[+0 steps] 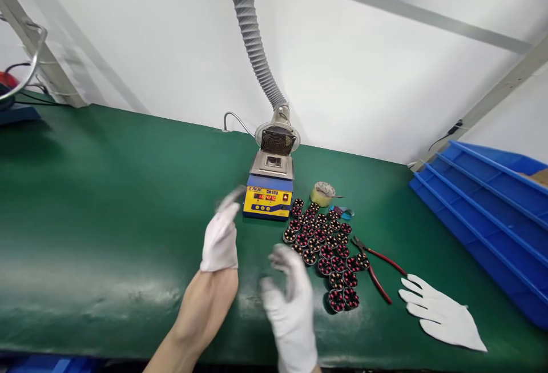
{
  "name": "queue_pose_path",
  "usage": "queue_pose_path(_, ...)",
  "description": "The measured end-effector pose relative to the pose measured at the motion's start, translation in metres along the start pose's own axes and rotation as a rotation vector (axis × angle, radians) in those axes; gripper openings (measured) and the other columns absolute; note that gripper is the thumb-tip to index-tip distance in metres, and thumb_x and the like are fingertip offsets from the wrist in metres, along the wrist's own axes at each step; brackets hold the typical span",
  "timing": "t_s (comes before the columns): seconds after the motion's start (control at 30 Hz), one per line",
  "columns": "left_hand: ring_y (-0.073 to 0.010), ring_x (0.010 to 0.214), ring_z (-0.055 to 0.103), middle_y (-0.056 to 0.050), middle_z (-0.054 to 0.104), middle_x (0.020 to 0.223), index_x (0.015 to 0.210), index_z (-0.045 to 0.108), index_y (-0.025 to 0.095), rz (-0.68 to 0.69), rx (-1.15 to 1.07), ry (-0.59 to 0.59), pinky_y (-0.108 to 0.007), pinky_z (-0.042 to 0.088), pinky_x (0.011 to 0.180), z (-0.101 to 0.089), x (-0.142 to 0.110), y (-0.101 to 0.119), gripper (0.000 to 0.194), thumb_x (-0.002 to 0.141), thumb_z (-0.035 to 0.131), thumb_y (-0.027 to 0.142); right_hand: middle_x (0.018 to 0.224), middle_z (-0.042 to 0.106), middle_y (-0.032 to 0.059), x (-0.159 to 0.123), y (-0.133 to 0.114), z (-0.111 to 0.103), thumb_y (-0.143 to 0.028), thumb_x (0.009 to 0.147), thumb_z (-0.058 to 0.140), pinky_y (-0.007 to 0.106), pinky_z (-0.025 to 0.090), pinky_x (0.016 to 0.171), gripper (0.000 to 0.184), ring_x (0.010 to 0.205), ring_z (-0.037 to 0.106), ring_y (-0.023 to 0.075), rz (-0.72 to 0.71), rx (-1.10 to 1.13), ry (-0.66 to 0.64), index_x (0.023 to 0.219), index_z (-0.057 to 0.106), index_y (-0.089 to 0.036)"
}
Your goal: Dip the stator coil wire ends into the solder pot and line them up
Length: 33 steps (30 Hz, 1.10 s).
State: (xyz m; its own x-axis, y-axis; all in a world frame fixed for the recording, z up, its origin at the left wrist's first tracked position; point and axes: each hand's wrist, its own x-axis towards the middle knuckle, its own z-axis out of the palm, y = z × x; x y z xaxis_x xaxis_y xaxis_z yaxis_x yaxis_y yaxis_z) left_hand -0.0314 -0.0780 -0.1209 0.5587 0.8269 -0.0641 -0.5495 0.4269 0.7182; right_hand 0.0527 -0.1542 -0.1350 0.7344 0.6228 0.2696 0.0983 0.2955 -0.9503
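My left hand [220,239], in a white glove with greyish fingertips, is raised left of the blue and yellow solder pot [268,199]. It is seen edge-on; its fingers are stretched out, blurred by motion, and nothing shows in them. Above the front of the table, my gloved right hand [293,304] is open, thumb and curved fingers apart with nothing between. Just right of it stand many small round black parts [319,236] with pink or tan dots on top, grouped closely together. The solder pot's red display is lit.
A small yellowish tub [322,193] stands behind the round parts. Red-handled cutters [377,267] lie beside them, near a spare white glove [445,313]. Blue bins [483,207] line the right side. A grey duct hose [252,30] descends behind the pot on the green table [107,219].
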Motion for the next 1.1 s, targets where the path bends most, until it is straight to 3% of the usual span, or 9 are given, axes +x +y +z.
queue_pose_path(0.13,-0.0240,0.128,0.039,-0.002,0.049,0.135,0.124,0.052,0.028,-0.085,0.067,0.122,-0.037,0.029,0.111,-0.013,-0.011,0.004,0.044,0.081,0.062,0.029,0.076,0.060,0.0035,-0.012,0.008,0.030,-0.019,0.075,0.050,0.029,0.045,0.064,0.009,0.071,0.058,0.0172,-0.065,-0.313,-0.359,0.077,0.059,-0.019)
queue_pose_path(0.23,-0.0262,0.128,0.039,-0.002,0.049,0.135,0.122,0.053,0.028,0.152,0.171,0.275,-0.039,0.030,0.110,-0.008,-0.003,0.015,0.048,0.076,0.067,0.026,0.067,0.058,0.0003,-0.021,0.005,0.038,-0.021,0.074,0.048,0.027,0.042,0.059,0.008,0.062,0.055,0.0153,-0.091,-0.326,-0.438,0.071,0.055,-0.021)
queue_pose_path(0.33,-0.0240,0.129,0.038,0.000,0.046,0.137,0.122,0.051,0.031,0.381,0.247,0.271,-0.039,0.032,0.109,0.000,0.021,0.028,0.045,0.079,0.064,0.030,0.070,0.059,0.0002,-0.036,0.004,0.040,-0.032,0.077,0.050,0.025,0.043,0.059,0.011,0.064,0.057,0.0157,-0.166,-0.435,-0.565,0.075,0.055,-0.023)
queue_pose_path(0.43,-0.0236,0.128,0.040,-0.001,0.039,0.142,0.123,0.048,0.033,0.376,0.283,0.150,-0.041,0.039,0.103,0.003,0.043,0.030,0.035,0.089,0.046,0.043,0.065,0.058,-0.0015,-0.053,0.007,0.044,-0.047,0.073,0.061,0.024,0.042,0.053,0.023,0.061,0.057,0.0166,-0.169,-0.623,-0.664,0.069,0.054,-0.025)
queue_pose_path(0.53,-0.0237,0.119,0.050,-0.010,0.043,0.138,0.131,0.036,0.026,0.321,0.690,-0.142,-0.041,0.045,0.095,0.003,0.055,0.017,0.043,0.096,0.022,0.044,0.063,0.060,-0.0014,-0.047,0.000,0.041,-0.054,0.066,0.067,0.026,0.041,0.048,0.031,0.059,0.058,0.0190,-0.145,-0.788,-0.695,0.066,0.056,-0.025)
queue_pose_path(0.67,-0.0233,0.098,0.059,-0.008,0.064,0.104,0.107,0.060,0.019,0.266,1.154,-0.492,-0.039,0.045,0.089,0.004,0.055,-0.007,0.025,0.091,0.043,0.029,0.067,0.068,-0.0005,0.012,-0.046,0.005,-0.038,0.077,0.065,0.026,0.044,0.053,0.014,0.058,0.061,0.0178,-0.262,-0.772,-0.893,0.075,0.066,-0.024)
queue_pose_path(0.73,-0.0252,0.093,0.059,-0.006,0.065,0.096,0.094,0.064,0.020,0.282,1.339,-0.647,-0.040,0.045,0.085,0.004,0.051,-0.018,0.015,0.084,0.053,0.022,0.071,0.069,-0.0009,0.046,-0.079,-0.016,-0.031,0.083,0.058,0.026,0.048,0.059,0.013,0.062,0.063,0.0155,-0.294,-0.632,-0.713,0.079,0.069,-0.025)
queue_pose_path(0.9,-0.0302,0.091,0.057,-0.010,0.061,0.104,0.094,0.060,0.016,0.332,1.748,-0.841,-0.044,0.045,0.075,0.002,0.046,-0.038,0.018,0.077,0.064,0.021,0.068,0.070,0.0022,0.094,-0.129,-0.038,-0.042,0.074,0.068,0.028,0.053,0.055,0.019,0.058,0.064,0.0168,-0.331,-0.089,0.151,0.073,0.072,-0.023)
queue_pose_path(1.1,-0.0227,0.080,0.060,-0.005,0.062,0.092,0.089,0.055,0.016,0.333,2.009,-0.828,-0.034,0.045,0.066,-0.004,0.056,-0.039,0.014,0.081,0.063,0.023,0.056,0.067,0.0061,0.117,-0.118,-0.020,-0.052,0.062,0.075,0.029,0.054,0.045,0.035,0.047,0.063,0.0185,-0.307,0.138,0.246,0.061,0.071,-0.017)
